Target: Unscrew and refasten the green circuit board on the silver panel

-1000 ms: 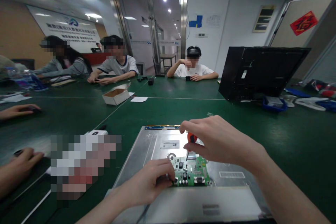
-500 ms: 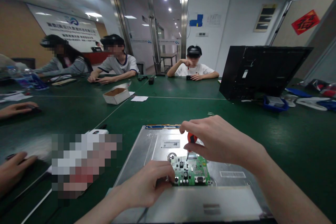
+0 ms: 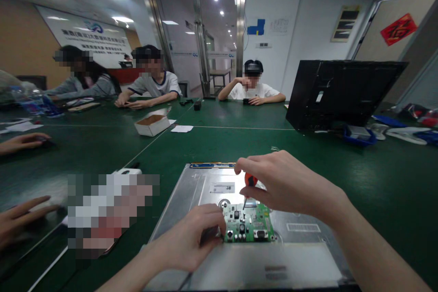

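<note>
A green circuit board [image 3: 248, 223] lies on the metal back of a flat display panel [image 3: 201, 191]. My right hand [image 3: 287, 185] pinches the orange-and-black handle of a screwdriver [image 3: 251, 179]. Its thin shaft slants down to the upper middle of the board; whether the tip touches is too small to tell. At the board's left edge, my left hand [image 3: 200, 237] is closed around a dark plug-like piece [image 3: 210, 236], mostly hidden by the fingers. A dark cable [image 3: 185, 281] runs out below that wrist.
Left of the panel lies a phone-like item [image 3: 128, 172], mostly blurred out. Another person's hand [image 3: 25, 219] is at the left edge. Farther off stand an open white box [image 3: 152, 127] and a black monitor [image 3: 342, 96]. Several people sit around the green table [image 3: 236, 141].
My left hand has shifted slightly up and left at the board's edge, showing more of the dark piece. My right hand and the screwdriver stay put. A neighbour's hand at left has stretched its fingers.
</note>
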Demonstrator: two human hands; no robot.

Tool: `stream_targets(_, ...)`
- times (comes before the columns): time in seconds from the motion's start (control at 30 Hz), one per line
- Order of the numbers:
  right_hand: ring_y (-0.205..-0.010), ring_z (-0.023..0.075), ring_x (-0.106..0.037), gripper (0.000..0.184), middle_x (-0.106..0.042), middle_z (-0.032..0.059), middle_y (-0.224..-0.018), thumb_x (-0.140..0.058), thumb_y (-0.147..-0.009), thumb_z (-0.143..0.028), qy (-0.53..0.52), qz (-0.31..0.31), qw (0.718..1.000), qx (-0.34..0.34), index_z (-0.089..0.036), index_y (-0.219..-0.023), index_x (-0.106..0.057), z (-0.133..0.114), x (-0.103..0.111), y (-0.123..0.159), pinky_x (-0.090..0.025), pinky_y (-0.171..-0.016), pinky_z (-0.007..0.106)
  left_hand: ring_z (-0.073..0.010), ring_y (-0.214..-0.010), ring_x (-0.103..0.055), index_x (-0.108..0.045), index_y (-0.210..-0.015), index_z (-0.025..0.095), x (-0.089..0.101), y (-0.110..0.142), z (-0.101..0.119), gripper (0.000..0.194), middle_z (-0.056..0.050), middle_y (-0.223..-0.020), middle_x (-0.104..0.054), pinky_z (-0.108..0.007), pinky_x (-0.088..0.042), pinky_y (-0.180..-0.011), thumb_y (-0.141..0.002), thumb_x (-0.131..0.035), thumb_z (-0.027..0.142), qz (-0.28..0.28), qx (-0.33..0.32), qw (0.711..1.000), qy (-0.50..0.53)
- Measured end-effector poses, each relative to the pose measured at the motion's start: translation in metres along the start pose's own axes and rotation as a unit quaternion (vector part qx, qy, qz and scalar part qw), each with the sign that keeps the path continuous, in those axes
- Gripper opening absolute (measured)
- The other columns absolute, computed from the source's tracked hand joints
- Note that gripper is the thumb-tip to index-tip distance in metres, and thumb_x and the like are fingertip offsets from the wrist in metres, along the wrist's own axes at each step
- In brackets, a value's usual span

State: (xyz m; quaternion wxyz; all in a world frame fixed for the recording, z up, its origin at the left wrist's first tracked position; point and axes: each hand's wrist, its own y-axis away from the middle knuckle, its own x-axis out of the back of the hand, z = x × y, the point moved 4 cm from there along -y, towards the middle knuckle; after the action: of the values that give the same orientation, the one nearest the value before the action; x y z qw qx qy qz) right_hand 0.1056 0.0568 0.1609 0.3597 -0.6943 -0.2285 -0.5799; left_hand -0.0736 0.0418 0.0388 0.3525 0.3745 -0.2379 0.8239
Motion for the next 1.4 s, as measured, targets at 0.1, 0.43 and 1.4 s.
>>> stream_targets(0.1,-0.066,0.0145,-0.059,0.017,-0.068,-0.0034,-0.088,-0.063,-0.087,-0.031,0.001,0.004,1.000,0.004,-0.022,-0.098,-0.053,0.000,-0.001,0.001,-0.024,-0.051,0.027,-0.0169,-0.078,-0.054,-0.056,-0.081,0.018,0.000,-0.001,-0.002,0.018,-0.001,-0.084,-0.057,-0.025,-0.037,-0.064,-0.073,-0.052,0.002,-0.001,-0.008,1.000,-0.003)
stream_targets(0.43,-0.065,0.0128,-0.057,0.015,-0.068,-0.0029,-0.087,-0.063,-0.087,-0.029,-0.009,0.000,1.000,0.000,-0.022,-0.096,-0.053,-0.001,0.001,0.000,-0.025,-0.052,0.027,-0.0176,-0.083,-0.056,-0.061,-0.085,0.018,0.000,-0.001,-0.005,0.015,-0.003,-0.091,-0.058,-0.026,-0.042,-0.070,-0.080,-0.054,0.006,-0.031,0.014,0.999,-0.006)
stream_targets(1.4,-0.066,0.0134,-0.059,0.017,-0.069,-0.0027,-0.088,-0.063,-0.087,-0.030,0.001,-0.004,1.000,-0.004,-0.021,-0.098,-0.054,-0.001,-0.001,0.000,-0.024,-0.051,0.027,-0.0179,-0.080,-0.054,-0.060,-0.083,0.018,-0.003,-0.004,-0.010,0.001,-0.002,-0.088,-0.058,-0.026,-0.039,-0.065,-0.084,-0.061,0.018,-0.036,0.053,0.998,-0.001)
